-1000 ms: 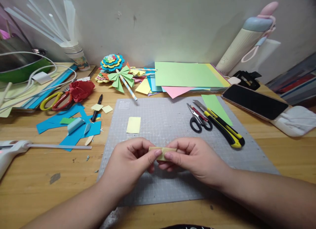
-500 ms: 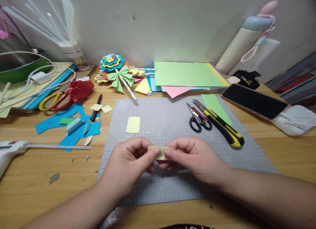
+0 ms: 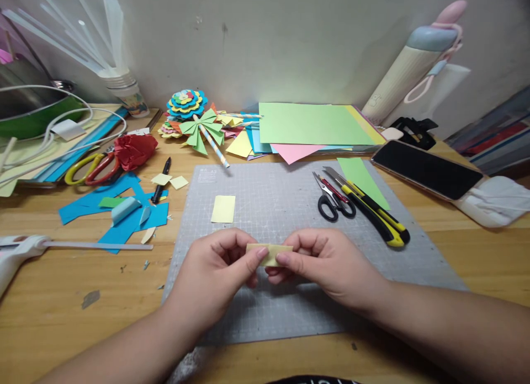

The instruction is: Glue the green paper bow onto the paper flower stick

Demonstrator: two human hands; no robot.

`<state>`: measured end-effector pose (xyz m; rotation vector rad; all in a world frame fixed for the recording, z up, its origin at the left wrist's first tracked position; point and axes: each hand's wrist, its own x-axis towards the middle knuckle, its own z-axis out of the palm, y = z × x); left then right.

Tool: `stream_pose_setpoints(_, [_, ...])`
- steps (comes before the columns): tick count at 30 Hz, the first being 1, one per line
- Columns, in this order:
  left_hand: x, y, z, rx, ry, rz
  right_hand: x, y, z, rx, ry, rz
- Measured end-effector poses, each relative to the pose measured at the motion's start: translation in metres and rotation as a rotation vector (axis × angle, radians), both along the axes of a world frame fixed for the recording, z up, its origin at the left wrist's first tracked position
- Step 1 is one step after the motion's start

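Note:
A small pale yellow piece of paper is pinched between both hands above the grey cutting mat. My left hand grips its left end, thumb in front and fingers behind. On the right end, my right hand holds it the same way. The paper looks folded, though the fingers hide part of it. Beyond my left hand lies a flat yellow paper rectangle. Small black-handled scissors, a red pencil-like stick and a yellow-black utility knife rest on the mat's right side.
Blue paper scraps, a black pen and a glue gun lie at left. Paper flowers and stacked coloured sheets line the wall. At right are a phone and a leaning bottle.
Both hands keep their pinch on the yellow paper, which has risen very slightly in view. Everything else stays in place.

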<state>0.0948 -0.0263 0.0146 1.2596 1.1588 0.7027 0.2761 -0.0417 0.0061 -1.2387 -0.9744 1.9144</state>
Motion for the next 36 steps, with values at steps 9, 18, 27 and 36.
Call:
stream_pose_setpoints(9, [-0.0006,0.0003,0.0007,0.0,0.002,0.004,0.0012,-0.0003,-0.003,0.017,-0.008,0.007])
stream_pose_setpoints(18, [-0.0007,0.0,0.0008,0.008,0.024,0.006,0.0005,0.0001,-0.0003,0.023,-0.01,0.014])
stream_pose_setpoints(27, [-0.0033,-0.0023,-0.0012,0.147,0.115,-0.079,0.0008,-0.0001,0.002,0.11,-0.048,0.003])
stream_pose_setpoints(36, [-0.0009,-0.001,0.0005,0.051,0.111,-0.269,-0.0003,-0.0012,0.0035,0.092,-0.06,0.106])
